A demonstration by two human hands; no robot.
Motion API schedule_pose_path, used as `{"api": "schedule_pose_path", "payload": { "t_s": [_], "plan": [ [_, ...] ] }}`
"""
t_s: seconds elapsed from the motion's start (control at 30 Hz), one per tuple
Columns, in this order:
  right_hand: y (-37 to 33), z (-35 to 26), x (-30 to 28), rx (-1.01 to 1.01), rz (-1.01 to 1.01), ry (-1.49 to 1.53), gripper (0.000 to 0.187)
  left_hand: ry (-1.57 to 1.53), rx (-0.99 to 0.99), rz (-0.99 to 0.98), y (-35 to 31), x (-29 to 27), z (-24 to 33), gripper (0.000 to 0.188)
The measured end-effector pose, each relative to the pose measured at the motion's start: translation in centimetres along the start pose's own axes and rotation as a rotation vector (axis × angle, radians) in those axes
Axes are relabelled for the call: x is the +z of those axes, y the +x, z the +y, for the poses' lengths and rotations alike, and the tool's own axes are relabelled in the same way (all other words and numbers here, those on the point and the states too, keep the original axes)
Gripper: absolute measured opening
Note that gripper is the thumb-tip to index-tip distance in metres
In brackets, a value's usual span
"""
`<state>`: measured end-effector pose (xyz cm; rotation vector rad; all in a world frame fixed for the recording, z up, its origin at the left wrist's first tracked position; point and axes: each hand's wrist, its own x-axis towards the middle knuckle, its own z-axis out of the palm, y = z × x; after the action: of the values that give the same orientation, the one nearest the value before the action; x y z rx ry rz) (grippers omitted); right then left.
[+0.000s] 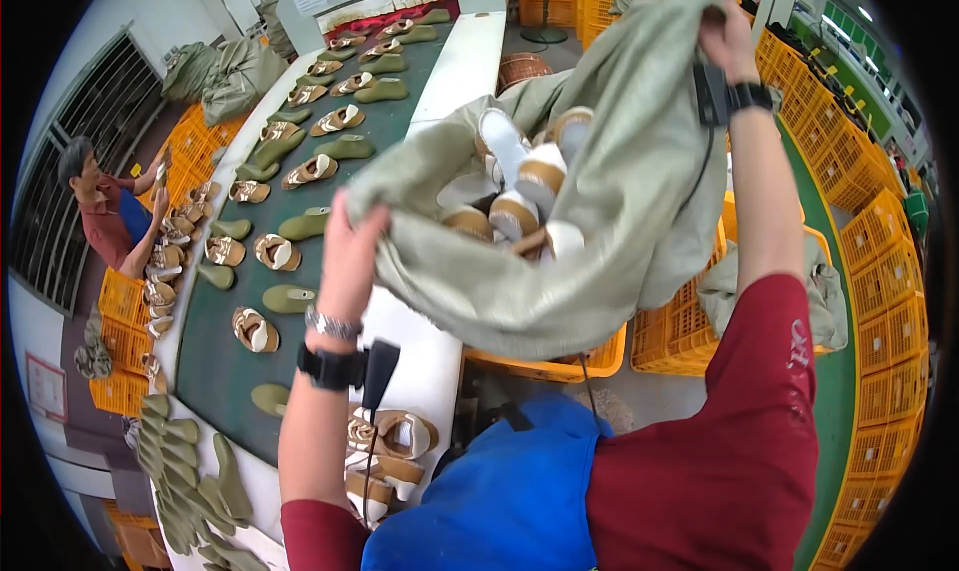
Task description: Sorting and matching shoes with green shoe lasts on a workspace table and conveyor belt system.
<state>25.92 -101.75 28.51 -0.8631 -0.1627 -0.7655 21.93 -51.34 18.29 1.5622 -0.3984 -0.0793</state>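
Fingers (352, 233) grip grey-green sack (639, 171)

Sack (609, 171): your right hand's (727, 33) fingers buried in its cloth; most shoes (519, 186) inside hidden by folds. Orange crate (559, 363) beneath: mostly covered. Conveyor's (225, 361) far end: too small to tell.

Single head cam, fisheye, looking down and fwd from the person's head; it's sitting close over the raised forearms and sack (599, 171), taking in the conveyor (300, 191) at left, crates (879, 241) bending at right rim.
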Motion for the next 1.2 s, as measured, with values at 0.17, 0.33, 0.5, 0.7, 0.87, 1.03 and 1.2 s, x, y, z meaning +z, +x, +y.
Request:
{"api": "schedule_pose_path", "payload": {
  "t_s": [0.17,0.33,0.5,0.7,0.87,1.03,1.2],
  "plan": [
    [-13.0,3.8,-12.9,0.363,0.122,-0.424,0.025,0.777,-0.176,-0.608,-7.1,3.2,-8.4,0.062],
    [-21.4,6.6,-16.0,0.570,0.245,-0.676,0.024,0.937,-0.247,-0.634,-8.4,3.3,-10.2,0.053],
    [-22.5,1.5,-18.5,0.389,0.274,-0.924,0.033,1.094,-0.260,-0.693,-8.3,2.7,-8.6,0.045],
    [-25.0,0.6,-18.9,-0.124,0.500,-1.484,0.031,1.123,-0.192,-0.536,-9.3,2.8,-7.8,0.056],
    [-29.3,4.5,-9.1,-0.258,-0.009,-1.401,0.026,1.196,0.545,-0.538,-9.8,5.4,-5.4,0.067],
    [-34.8,14.2,-10.1,-0.058,-0.680,-1.803,0.067,1.470,0.372,-1.075,-10.4,3.8,-9.8,0.037],
    [-34.2,15.2,-14.7,0.576,-0.625,-1.769,0.069,1.618,0.245,-1.064,-12.7,-0.3,-11.7,0.014]
  ]
}}
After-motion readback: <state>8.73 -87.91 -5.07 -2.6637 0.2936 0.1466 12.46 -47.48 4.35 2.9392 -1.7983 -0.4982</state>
